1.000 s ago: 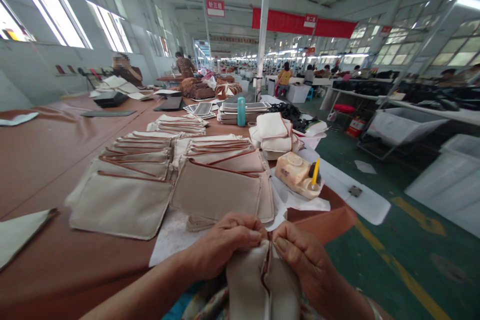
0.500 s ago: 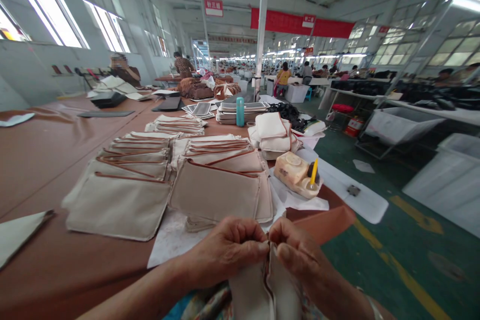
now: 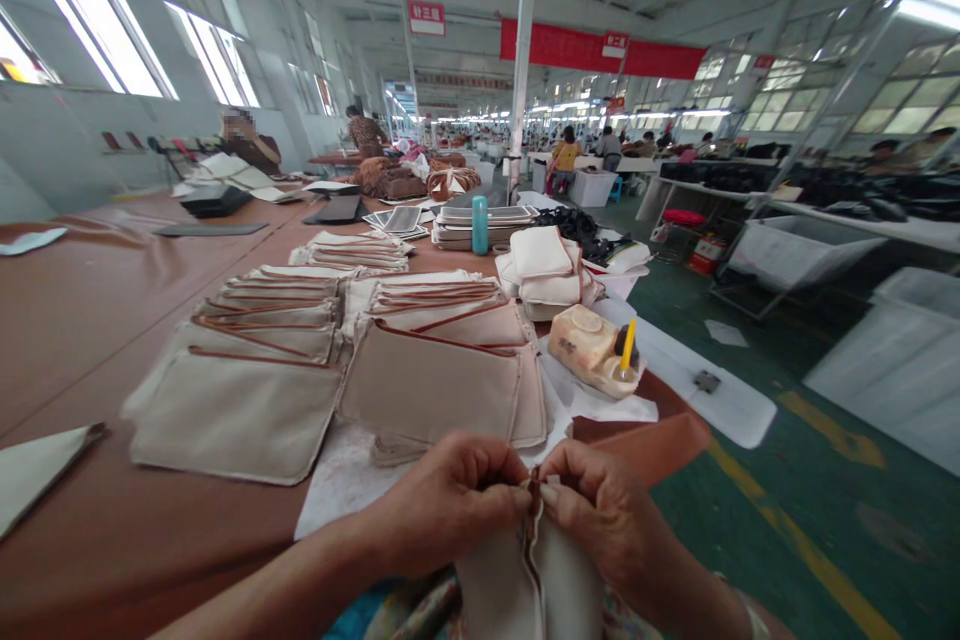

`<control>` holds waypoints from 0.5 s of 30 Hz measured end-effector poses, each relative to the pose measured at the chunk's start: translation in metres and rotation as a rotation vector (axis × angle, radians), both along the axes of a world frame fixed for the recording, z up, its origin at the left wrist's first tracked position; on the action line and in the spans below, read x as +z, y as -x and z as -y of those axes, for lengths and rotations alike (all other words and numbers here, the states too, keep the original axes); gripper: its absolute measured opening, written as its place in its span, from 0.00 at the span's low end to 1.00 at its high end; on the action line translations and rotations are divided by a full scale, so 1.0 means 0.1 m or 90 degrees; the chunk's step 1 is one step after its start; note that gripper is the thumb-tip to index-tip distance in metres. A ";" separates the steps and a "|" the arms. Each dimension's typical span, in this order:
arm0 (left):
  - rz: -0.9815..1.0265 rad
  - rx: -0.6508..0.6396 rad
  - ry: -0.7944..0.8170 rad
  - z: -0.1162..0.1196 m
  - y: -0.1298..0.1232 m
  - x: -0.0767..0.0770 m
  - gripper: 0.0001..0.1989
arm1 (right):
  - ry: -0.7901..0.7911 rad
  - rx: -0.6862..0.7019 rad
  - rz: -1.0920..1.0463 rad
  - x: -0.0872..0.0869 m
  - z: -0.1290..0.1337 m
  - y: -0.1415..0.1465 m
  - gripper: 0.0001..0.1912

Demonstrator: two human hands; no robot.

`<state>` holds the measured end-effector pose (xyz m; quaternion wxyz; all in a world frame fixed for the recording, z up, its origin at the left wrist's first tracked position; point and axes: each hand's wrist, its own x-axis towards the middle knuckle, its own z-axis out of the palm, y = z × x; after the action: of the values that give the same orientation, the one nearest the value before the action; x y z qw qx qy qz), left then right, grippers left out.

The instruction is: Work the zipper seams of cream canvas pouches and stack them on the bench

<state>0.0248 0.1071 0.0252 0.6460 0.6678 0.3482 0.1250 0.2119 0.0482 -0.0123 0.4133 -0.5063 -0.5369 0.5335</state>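
Note:
Low in the middle of the view, my left hand (image 3: 457, 500) pinches the brown-trimmed top edge of a cream fabric panel (image 3: 501, 585). Opposite it, my right hand (image 3: 600, 505) pinches the facing edge of the same piece, thumb and fingers closed. The fingertips of both hands nearly meet at its top end. A dark gap lined with brown runs down between the two cream sides, over my lap. Just beyond my hands lies a stack of cream panels with brown-bound edges (image 3: 431, 380); another such stack (image 3: 236, 415) is to its left.
A brown sheet (image 3: 67, 340) covers the table. Right of the stacks stand a stained plastic container (image 3: 585, 340) and a yellow-handled tool (image 3: 628, 345). A teal bottle (image 3: 480, 225) stands farther back. White bins (image 3: 900, 360) are on the green floor at right. Other people sit or stand in the distance.
Both hands keep their pinch on the cream piece. Its top edges have parted slightly, and more brown trim shows between my fingertips.

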 end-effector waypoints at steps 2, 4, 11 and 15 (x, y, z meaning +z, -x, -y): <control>-0.038 0.001 -0.036 0.00 -0.01 0.01 0.09 | -0.010 -0.002 0.000 0.03 0.01 0.01 0.11; -0.060 0.007 -0.050 0.00 -0.02 0.02 0.08 | -0.028 0.012 -0.014 0.06 0.03 0.02 0.10; -0.092 -0.016 -0.097 0.01 -0.05 -0.01 0.06 | -0.093 -0.023 0.122 0.03 0.03 0.04 0.02; -0.039 -0.042 -0.002 -0.02 -0.03 -0.07 0.05 | -0.222 -0.079 0.210 -0.06 0.03 0.05 0.05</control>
<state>0.0275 0.1091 0.0179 0.6380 0.6831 0.3455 0.0836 0.2067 0.0454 -0.0178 0.4334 -0.5394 -0.6490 0.3163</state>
